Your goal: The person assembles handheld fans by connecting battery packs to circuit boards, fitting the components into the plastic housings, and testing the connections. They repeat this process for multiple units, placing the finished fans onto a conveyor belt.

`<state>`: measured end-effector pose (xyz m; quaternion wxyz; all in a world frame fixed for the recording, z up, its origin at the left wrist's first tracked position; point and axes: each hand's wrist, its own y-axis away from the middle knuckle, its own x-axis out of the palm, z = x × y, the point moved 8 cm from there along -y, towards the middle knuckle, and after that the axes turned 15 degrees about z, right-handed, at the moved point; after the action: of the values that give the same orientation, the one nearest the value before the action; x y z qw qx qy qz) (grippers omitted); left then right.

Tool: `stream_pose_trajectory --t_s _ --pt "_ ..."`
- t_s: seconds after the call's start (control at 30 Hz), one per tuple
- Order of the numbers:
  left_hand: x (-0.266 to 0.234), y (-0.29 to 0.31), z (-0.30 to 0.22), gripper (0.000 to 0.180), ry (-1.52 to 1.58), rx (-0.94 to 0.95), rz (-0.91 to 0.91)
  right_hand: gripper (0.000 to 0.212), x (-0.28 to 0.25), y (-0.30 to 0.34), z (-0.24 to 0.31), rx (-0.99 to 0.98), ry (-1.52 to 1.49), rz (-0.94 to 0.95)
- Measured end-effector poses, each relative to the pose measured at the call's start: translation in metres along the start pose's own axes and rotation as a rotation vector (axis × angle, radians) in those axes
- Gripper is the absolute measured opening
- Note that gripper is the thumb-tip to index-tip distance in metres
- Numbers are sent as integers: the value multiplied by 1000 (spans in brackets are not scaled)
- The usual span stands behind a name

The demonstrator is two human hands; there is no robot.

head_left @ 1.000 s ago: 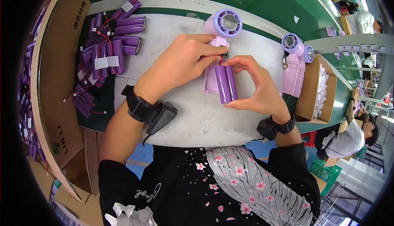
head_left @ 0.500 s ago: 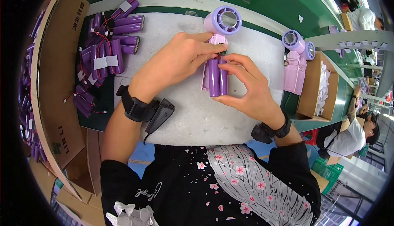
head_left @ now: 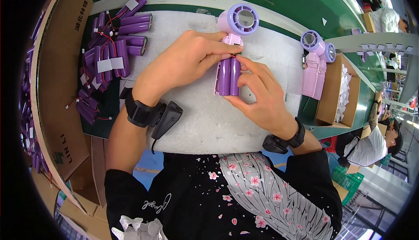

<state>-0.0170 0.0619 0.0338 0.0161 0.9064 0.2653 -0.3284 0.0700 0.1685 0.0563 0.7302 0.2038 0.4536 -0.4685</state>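
A handheld fan [head_left: 228, 22] lies on the white foam sheet in front of me, its round lilac head away from me and its pink handle shell [head_left: 216, 85] open. Two purple cells side by side form a battery pack [head_left: 229, 78], lying in or over that shell. My right hand [head_left: 264, 95] is closed on the pack, thumb at its near end and fingers along the right side and top. My left hand [head_left: 185, 61] pinches at the top of the handle, by the small green circuit board [head_left: 236, 54] and wires. Its fingertips partly hide these.
Purple battery packs [head_left: 114, 59] with red and black wires are heaped at the left, beside a cardboard box [head_left: 65, 87] of more packs. On the right lie another fan [head_left: 312, 72] and a small carton [head_left: 329, 96] of white pieces. A person [head_left: 371, 146] sits farther right.
The battery pack has shifted slightly left and away from me, lining up more with the handle shell. My right hand moved with it; my left hand stays at the handle's top.
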Motion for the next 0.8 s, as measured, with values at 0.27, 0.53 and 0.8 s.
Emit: stream_pose_trajectory --t_s 0.27,0.53,0.8 --pt "-2 -3 -1 34 53 -56 17 46 3 6 -19 181 -252 50" --pt "-1 -2 -6 35 53 -46 24 53 -12 9 -32 66 -800 86" --pt "-2 -1 -5 33 24 -35 -33 60 -9 4 -18 75 -664 237"
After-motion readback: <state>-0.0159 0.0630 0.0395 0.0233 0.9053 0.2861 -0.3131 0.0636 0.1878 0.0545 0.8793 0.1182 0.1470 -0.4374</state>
